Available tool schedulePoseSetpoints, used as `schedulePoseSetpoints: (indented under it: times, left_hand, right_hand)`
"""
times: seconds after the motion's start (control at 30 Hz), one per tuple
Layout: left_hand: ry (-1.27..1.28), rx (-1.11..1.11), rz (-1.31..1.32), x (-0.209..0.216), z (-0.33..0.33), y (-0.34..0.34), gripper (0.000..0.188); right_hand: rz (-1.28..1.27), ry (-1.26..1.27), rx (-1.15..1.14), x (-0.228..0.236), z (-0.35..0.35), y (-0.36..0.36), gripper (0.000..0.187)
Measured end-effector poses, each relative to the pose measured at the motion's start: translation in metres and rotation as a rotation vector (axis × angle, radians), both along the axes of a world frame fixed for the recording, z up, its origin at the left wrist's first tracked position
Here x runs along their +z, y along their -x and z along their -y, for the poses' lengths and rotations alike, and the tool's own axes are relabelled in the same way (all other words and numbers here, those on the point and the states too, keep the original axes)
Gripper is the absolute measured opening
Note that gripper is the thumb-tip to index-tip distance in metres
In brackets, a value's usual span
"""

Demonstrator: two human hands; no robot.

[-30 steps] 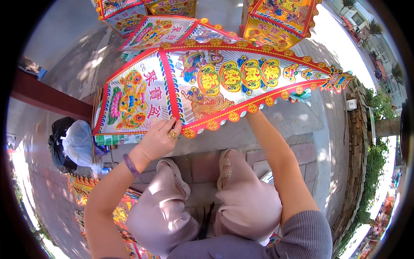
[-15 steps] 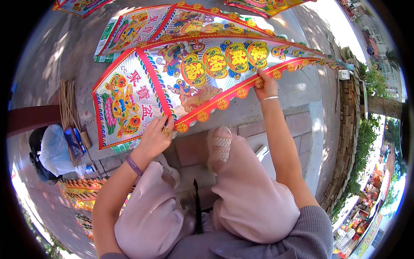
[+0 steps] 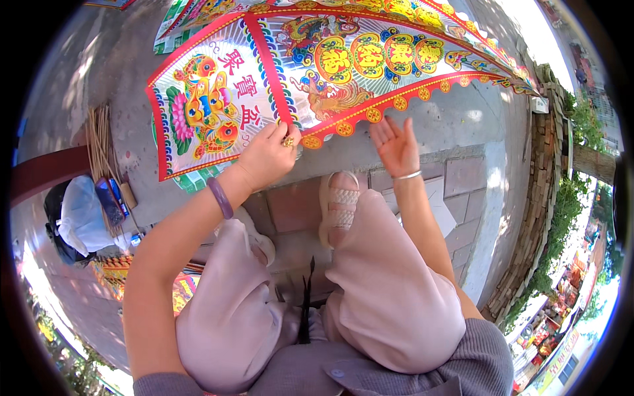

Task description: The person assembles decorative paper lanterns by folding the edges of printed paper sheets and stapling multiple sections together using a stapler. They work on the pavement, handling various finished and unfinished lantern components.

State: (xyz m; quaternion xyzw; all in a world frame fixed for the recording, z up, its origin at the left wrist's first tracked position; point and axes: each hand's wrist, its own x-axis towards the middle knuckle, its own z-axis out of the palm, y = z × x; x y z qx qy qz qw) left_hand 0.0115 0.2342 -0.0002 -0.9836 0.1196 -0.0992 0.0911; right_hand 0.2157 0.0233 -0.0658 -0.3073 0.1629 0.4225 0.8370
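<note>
A shiny silver pennant-shaped paper banner (image 3: 310, 109) with red borders spreads in front of me. It bears colourful fish, a pink lotus, yellow medallions and a scalloped edge of gold coins. My left hand (image 3: 271, 155), with a gold ring and a purple bangle, pinches its near edge at the foot of the red cross band. Just below the coin edge is my right hand (image 3: 398, 150), palm up, fingers spread and holding nothing. Farther off, a similar printed banner (image 3: 396, 14) lies partly hidden behind the first.
To the left lie a bundle of thin sticks (image 3: 99, 142), a white plastic bag (image 3: 84, 218) and a dark blue packet (image 3: 111, 203). More printed sheets (image 3: 112, 272) lie by my left elbow. A low stacked-brick border (image 3: 531, 198) with plants runs along the right.
My right hand has let go of the banner's coin edge and opened below it. My left hand has moved away from me and slightly right, shifting the banner with it.
</note>
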Motion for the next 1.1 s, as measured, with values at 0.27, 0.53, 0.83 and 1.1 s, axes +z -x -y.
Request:
schedulePoseSetpoints:
  times: [0.27, 0.53, 0.83, 1.1]
  left_hand:
    - [-0.060, 0.014, -0.036, 0.003, 0.004, -0.007, 0.033]
    - [1.020, 1.070, -0.051, -0.026, 0.096, 0.018, 0.023]
    - [2.652, 0.975, 0.849, -0.064, 0.083, 0.007, 0.014]
    - [2.472, 1.000, 0.922, -0.080, 0.080, 0.020, 0.010]
  right_hand:
    - [0.280, 0.219, 0.387, 0.009, -0.072, 0.089, 0.030]
    - [0.354, 0.303, 0.268, 0.005, -0.082, 0.083, 0.015]
    - [0.424, 0.392, 0.237, 0.000, -0.082, 0.093, 0.016]
    - [0.488, 0.449, 0.143, -0.018, -0.088, 0.091, 0.017]
